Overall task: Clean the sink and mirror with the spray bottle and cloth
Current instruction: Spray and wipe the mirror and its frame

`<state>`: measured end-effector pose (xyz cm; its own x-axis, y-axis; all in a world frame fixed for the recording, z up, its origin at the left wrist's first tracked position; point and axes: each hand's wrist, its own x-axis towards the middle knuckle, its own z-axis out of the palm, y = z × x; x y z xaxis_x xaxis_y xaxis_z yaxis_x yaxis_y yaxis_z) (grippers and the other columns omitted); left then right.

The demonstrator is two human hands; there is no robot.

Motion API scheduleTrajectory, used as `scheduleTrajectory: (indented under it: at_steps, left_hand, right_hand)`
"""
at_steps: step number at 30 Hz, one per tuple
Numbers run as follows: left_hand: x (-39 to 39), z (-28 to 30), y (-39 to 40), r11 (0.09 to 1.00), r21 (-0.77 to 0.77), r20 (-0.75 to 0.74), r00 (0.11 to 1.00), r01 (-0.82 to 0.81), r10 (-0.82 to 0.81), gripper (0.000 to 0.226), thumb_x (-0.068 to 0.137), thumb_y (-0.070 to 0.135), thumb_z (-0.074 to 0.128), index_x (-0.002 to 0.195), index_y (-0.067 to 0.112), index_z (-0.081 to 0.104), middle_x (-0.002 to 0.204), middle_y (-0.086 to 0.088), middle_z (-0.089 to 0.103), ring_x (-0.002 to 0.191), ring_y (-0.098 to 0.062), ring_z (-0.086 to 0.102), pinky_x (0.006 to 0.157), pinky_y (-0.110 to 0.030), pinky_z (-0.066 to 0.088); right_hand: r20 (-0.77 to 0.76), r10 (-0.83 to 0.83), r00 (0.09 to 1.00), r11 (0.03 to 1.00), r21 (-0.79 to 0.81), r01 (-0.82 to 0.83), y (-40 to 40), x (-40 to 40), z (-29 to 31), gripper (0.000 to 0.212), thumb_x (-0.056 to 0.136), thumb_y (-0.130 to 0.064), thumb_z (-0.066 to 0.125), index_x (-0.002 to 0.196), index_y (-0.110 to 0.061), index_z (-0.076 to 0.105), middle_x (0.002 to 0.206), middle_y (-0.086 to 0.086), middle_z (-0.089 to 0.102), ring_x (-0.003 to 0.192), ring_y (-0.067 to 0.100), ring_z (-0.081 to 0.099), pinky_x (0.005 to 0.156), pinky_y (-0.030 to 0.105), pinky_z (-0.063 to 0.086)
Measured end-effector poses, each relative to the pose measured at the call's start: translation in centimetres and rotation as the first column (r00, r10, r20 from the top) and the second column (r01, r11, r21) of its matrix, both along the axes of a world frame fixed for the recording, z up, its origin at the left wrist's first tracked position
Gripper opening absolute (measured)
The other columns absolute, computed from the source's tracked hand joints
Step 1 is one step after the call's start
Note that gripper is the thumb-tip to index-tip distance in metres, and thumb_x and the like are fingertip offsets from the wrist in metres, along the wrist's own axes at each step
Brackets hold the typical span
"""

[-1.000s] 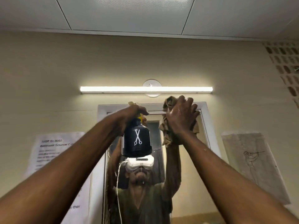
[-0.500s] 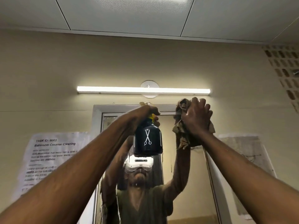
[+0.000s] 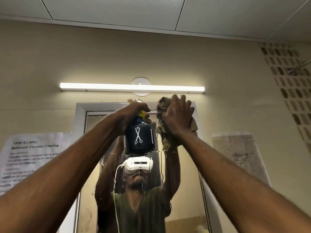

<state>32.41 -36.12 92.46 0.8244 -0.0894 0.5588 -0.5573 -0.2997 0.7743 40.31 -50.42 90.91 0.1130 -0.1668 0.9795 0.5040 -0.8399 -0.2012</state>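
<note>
Both your arms reach up to the top edge of the mirror [image 3: 185,190]. Your left hand [image 3: 133,111] grips the bottle [image 3: 138,138] at its neck, fingers curled round the yellow collar and spray head, so the dark body with its white scissors mark hangs upright below the fist, in front of the glass near the mirror's upper frame. Just beside it, your right hand [image 3: 177,117] presses a bunched brown cloth [image 3: 164,113] flat against the glass at the top right corner of the mirror, fingers straight and spread over the wad; cloth shows above the fingertips and hangs out below the palm. Bottle and cloth sit close together, the cloth's left edge almost touching the bottle's shoulder. A tube light [image 3: 132,89] glows on the wall above the frame. A printed notice [image 3: 32,157] is taped left of the mirror, a sketch sheet [image 3: 239,157] right of it.
</note>
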Motion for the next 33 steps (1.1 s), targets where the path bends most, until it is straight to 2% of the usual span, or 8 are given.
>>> scheduleTrajectory:
  at_steps: [2,6,10,13,15,19,26,33]
  left_hand:
    - [-0.1,0.0,-0.2,1.000,0.004,-0.047,0.999,0.021,-0.021,0.015,0.086,0.021,0.055,0.094,0.009,0.054,0.077,-0.006,0.062,0.076,-0.022,0.061,0.088,-0.037,0.050]
    - [-0.3,-0.2,-1.5,0.998,0.000,-0.054,0.997,0.060,-0.060,0.016,0.087,0.020,0.053,0.097,0.008,0.051,0.073,-0.006,0.059,0.067,-0.019,0.057,0.072,-0.029,0.048]
    - [0.4,-0.4,-2.8,0.995,-0.031,0.027,0.995,0.099,-0.098,0.023,0.090,0.020,0.055,0.108,0.007,0.052,0.085,-0.006,0.062,0.083,-0.020,0.061,0.092,-0.038,0.049]
    - [0.6,-0.4,-3.5,0.993,-0.022,0.040,0.992,0.119,-0.118,0.013,0.090,0.019,0.055,0.099,0.009,0.054,0.084,-0.006,0.063,0.086,-0.022,0.063,0.099,-0.041,0.047]
    - [0.6,-0.4,-4.1,0.989,-0.024,0.036,0.989,0.144,-0.143,0.007,0.089,0.018,0.055,0.089,0.011,0.055,0.076,-0.005,0.063,0.077,-0.020,0.061,0.093,-0.038,0.050]
    - [0.5,0.0,-5.0,0.994,0.040,0.068,0.993,0.097,-0.100,0.010,0.088,0.018,0.050,0.085,0.011,0.056,0.071,-0.006,0.061,0.062,-0.017,0.058,0.060,-0.022,0.050]
    - [0.9,0.3,-6.0,0.987,-0.032,0.007,0.988,0.156,-0.156,0.026,0.088,0.021,0.056,0.106,0.003,0.053,0.081,-0.009,0.061,0.066,-0.018,0.063,0.069,-0.028,0.051]
    - [0.9,0.0,-7.3,0.994,0.029,0.018,0.994,0.106,-0.107,0.011,0.089,0.019,0.050,0.088,0.008,0.052,0.071,-0.007,0.056,0.059,-0.015,0.055,0.058,-0.023,0.046]
  right_hand:
    - [-0.007,-0.026,1.000,0.994,0.103,0.026,-2.6,0.5,0.1,0.043,0.088,-0.029,0.056,0.125,-0.010,0.044,0.130,0.017,0.043,0.117,0.035,0.040,0.096,0.047,0.035]
    - [-0.065,-0.083,0.994,0.970,0.222,0.096,-6.3,0.8,0.2,0.037,0.090,-0.029,0.056,0.119,-0.007,0.047,0.127,0.019,0.045,0.117,0.037,0.041,0.094,0.045,0.034]
    - [-0.078,-0.099,0.992,0.973,0.201,0.113,-6.7,1.0,-0.3,0.036,0.087,-0.025,0.059,0.116,-0.008,0.047,0.125,0.018,0.045,0.114,0.036,0.042,0.092,0.043,0.034]
    - [-0.059,-0.067,0.996,0.990,0.121,0.074,-5.4,1.0,-0.7,0.043,0.085,-0.026,0.061,0.121,-0.010,0.045,0.128,0.016,0.043,0.116,0.032,0.039,0.095,0.043,0.033]
    - [-0.039,-0.037,0.999,0.997,0.062,0.039,-3.8,0.8,-0.6,0.046,0.084,-0.027,0.061,0.124,-0.011,0.045,0.129,0.014,0.043,0.117,0.032,0.039,0.096,0.043,0.032]
    - [0.036,-0.034,0.999,0.998,-0.047,0.035,-1.6,0.6,0.0,0.045,0.084,-0.031,0.063,0.121,-0.012,0.047,0.127,0.013,0.046,0.113,0.031,0.042,0.090,0.041,0.035]
    - [-0.105,-0.031,0.994,0.971,0.233,0.055,-7.7,1.1,0.7,0.049,0.090,-0.035,0.058,0.128,-0.008,0.043,0.132,0.018,0.042,0.121,0.038,0.040,0.099,0.047,0.035]
    - [-0.036,-0.025,0.999,1.000,0.009,0.025,-7.2,0.6,0.6,0.040,0.088,-0.028,0.061,0.120,-0.009,0.045,0.128,0.016,0.043,0.117,0.033,0.039,0.095,0.043,0.035]
